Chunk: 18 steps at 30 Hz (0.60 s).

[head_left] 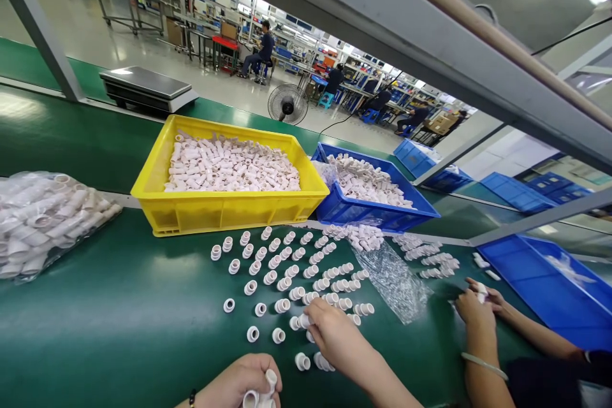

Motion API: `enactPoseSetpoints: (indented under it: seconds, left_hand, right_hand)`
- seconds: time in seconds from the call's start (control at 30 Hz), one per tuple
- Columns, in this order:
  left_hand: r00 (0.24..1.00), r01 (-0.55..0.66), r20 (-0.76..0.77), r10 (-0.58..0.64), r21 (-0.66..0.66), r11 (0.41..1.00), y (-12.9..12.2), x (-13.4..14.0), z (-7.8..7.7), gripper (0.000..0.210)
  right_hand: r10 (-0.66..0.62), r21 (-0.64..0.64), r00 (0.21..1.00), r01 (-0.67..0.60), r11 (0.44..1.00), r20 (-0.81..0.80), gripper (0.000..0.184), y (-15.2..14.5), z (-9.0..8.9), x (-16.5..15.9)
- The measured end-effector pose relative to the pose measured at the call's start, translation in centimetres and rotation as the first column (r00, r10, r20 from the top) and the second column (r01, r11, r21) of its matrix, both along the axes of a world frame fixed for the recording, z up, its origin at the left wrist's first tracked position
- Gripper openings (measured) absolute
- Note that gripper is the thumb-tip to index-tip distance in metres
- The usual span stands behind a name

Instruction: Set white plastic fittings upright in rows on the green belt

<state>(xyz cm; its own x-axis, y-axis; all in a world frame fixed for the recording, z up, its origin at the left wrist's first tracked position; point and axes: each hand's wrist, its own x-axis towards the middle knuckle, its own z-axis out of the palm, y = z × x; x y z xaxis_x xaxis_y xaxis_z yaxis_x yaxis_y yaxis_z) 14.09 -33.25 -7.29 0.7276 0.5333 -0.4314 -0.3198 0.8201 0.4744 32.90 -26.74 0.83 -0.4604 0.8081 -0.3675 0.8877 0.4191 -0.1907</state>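
green bench: right hand pinches a white fitting, long axis sideways, to its left; left hand clutches tubes.

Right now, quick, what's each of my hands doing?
Left hand: closed, holding a few white fittings.
Right hand: closed, pinching one white fitting among the rows.
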Motion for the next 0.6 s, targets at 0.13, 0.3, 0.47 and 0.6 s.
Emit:
enactPoseSetpoints:
  seconds: [0.13, 0.3, 0.47, 0.6]
  left_hand:
    - [0.999, -0.026, 0.038, 0.026, 0.012, 1.000, 0.1, 0.0, -0.1, 0.017]
    - [0.998, -0.051, 0.030, 0.051, 0.021, 0.998, 0.0, 0.0, -0.4, 0.022]
    - [0.999, -0.024, 0.029, 0.023, 0.045, 0.999, 0.1, -0.1, -0.2, 0.023]
    - [1.000, -0.025, -0.004, 0.025, 0.039, 0.999, 0.1, -0.1, -0.1, 0.024]
  right_hand:
    - [0.042, 0.009, 0.999, -0.042, 0.999, 0.005, 0.020, 0.1, 0.0, -0.2]
    - [0.117, 0.044, 0.992, -0.119, 0.992, 0.045, 0.016, 0.1, 0.1, -0.7]
    - [0.176, 0.008, 0.974, -0.179, 0.984, 0.142, 0.015, 0.3, 0.0, -1.9]
    - [0.200, -0.003, 0.959, -0.203, 0.979, 0.200, 0.014, 0.4, -0.6, -2.4]
